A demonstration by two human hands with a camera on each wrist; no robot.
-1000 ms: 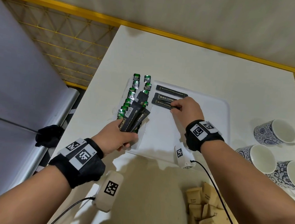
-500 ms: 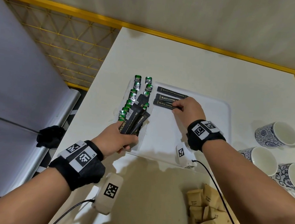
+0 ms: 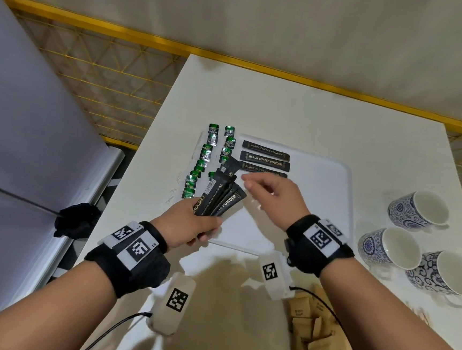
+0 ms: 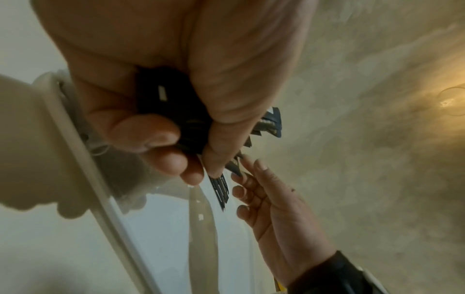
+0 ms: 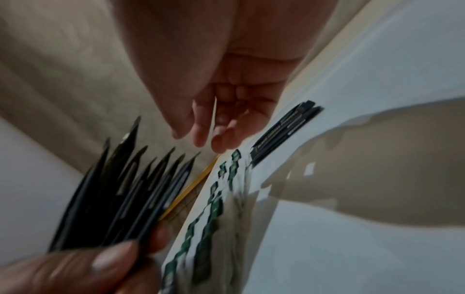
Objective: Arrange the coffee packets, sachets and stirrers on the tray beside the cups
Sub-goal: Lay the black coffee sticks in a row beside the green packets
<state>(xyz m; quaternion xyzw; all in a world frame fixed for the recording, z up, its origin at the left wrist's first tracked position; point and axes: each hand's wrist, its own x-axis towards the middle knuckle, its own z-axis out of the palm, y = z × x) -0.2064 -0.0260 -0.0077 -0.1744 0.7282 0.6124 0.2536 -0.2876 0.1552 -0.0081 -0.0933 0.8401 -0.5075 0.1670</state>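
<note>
The likeliest slip, as we judge it, is that our right hand (image 3: 272,195) tugs more than 1 packet out of the fan of black coffee packets (image 3: 218,194) and the rest slide loose, because they overlap closely and our left hand (image 3: 194,224) grips them only at their lower ends. A careless pull could also nudge the 3 black coffee packets (image 3: 265,159) lying in a row on the white tray (image 3: 320,199), just beyond our right fingertips. Our left hand is curled round the bundle, thumb on top, holding the fan tilted up and away from the wrist. Our right hand holds nothing, with its fingers loosely extended toward the fan's upper tips, palm down above the tray. The green sachets (image 3: 206,161) lie in 2 columns beyond our left hand, at the tray's left edge. The brown sachets (image 3: 314,330) sit piled below our right wrist, and 3 patterned cups (image 3: 416,210) stand off to that hand's outer side.
</note>
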